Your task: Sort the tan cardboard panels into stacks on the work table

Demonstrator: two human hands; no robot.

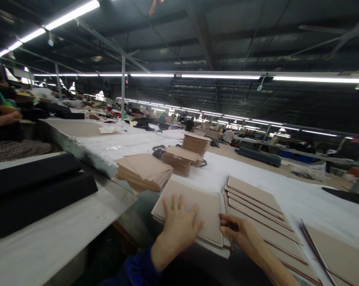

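Note:
My left hand (179, 222) lies flat with fingers spread on top of a small stack of tan cardboard sheets (197, 198) at the near edge of the white table (257, 174). My right hand (235, 230) is curled at the stack's right edge, fingers pinching the edge of the sheets. Just right of it, more tan sheets (253, 198) lie fanned out in an overlapping row.
Three taller piles of cardboard (145, 171) (179, 159) (195, 143) stand further back on the table. Dark folded fabric (33, 190) rests on the bench at left. Another sheet (337, 254) lies at far right. Workers and tables fill the hall behind.

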